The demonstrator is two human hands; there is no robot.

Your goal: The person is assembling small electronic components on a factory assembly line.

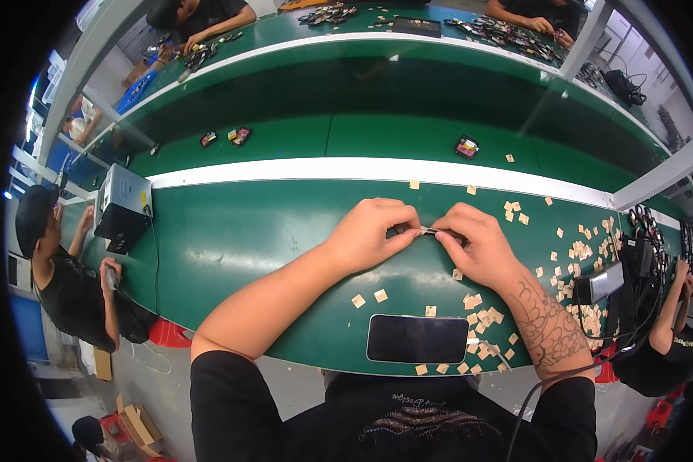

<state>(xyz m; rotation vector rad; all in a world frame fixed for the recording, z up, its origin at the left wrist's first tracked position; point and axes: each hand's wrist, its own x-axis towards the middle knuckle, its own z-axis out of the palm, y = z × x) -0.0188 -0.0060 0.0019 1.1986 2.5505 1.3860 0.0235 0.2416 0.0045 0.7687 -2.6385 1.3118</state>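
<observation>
My left hand (368, 236) and my right hand (479, 243) meet over the middle of the green table (231, 231). Between their fingertips is a small, thin part (430, 230), dark with a pale or silvery edge. Both hands pinch it, thumbs toward me, and the fingers cover most of it, so its exact kind cannot be made out. A phone (417, 339) with a dark screen lies flat near the front edge, below the hands. Small beige squares (485, 317) are strewn beside my right forearm, some overlapping.
A white ledge (346, 169) crosses behind my hands. To the right stand a silver-and-black device (599, 283) and tangled black cables. A dark box-shaped machine (123, 208) sits at the left end. Co-workers sit at left, right and across, near piles of small dark parts (508, 40).
</observation>
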